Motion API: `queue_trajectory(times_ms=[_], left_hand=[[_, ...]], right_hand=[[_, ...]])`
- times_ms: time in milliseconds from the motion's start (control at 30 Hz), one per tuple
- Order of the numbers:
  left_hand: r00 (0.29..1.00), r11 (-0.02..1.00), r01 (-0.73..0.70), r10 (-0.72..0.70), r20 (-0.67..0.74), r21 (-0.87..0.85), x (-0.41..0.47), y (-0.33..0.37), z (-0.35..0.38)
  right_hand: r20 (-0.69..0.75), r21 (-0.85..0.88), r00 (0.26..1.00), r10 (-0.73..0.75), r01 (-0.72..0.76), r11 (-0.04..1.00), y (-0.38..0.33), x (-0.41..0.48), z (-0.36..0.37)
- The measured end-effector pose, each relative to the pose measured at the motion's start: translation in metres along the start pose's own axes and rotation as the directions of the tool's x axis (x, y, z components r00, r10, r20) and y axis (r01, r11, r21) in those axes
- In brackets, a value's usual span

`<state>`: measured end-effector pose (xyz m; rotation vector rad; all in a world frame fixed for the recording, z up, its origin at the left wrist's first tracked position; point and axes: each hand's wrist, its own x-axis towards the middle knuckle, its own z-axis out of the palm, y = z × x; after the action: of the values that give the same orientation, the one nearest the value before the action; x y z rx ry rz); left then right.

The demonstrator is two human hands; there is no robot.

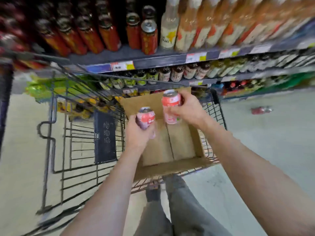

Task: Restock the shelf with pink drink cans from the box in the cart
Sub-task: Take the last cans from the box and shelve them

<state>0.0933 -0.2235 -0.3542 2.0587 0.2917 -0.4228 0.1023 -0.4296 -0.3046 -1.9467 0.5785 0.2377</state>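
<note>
Holding pink cans (171,106) over box (170,169) in cart (104,138)

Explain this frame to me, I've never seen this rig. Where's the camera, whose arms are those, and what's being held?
There is no robot here. It is a person working with bare hands, and the single picture comes from a wide-angle camera worn on their head, looking forward and down. That is why both forearms enter from the bottom and the edges look bent and blurred.

The left hand grips a pink can. The right hand grips a second pink can, held a little higher. Both cans are above an open cardboard box, which sits inside a wire cart.

Beyond the cart is the shelf, with rows of bottles and cans above and below it. A red thing lies on the floor to the right, too blurred to identify.
</note>
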Motion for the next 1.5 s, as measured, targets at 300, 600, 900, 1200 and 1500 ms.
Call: queue_trajectory(times_ms=[300,600,900,1200,1500], left_hand=[[0.93,0.927,-0.352,0.363,0.067,-0.13,-0.09,0.128,-0.044],[0.764,0.77,-0.605,0.633,0.123,-0.202,-0.161,0.26,-0.019],[0.706,0.716,-0.661,0.695,0.136,-0.225,-0.214,0.354,0.073],[0.709,0.708,-0.664,0.699,0.099,-0.241,-0.259,0.437,0.188],[0.716,0.707,-0.677,0.697,0.04,-0.203,-0.237,0.49,0.265]], right_hand=[[-0.233,0.089,0.964,-0.126,0.15,0.985,-0.071,-0.132,-0.11],[-0.416,0.113,0.879,-0.232,0.303,0.946,-0.104,-0.212,-0.225],[-0.474,0.116,0.825,-0.308,0.405,0.907,-0.081,-0.232,-0.36],[-0.42,0.073,0.82,-0.389,0.458,0.886,-0.041,-0.224,-0.503],[-0.393,0.157,0.833,-0.389,0.477,0.865,-0.033,-0.169,-0.605]])
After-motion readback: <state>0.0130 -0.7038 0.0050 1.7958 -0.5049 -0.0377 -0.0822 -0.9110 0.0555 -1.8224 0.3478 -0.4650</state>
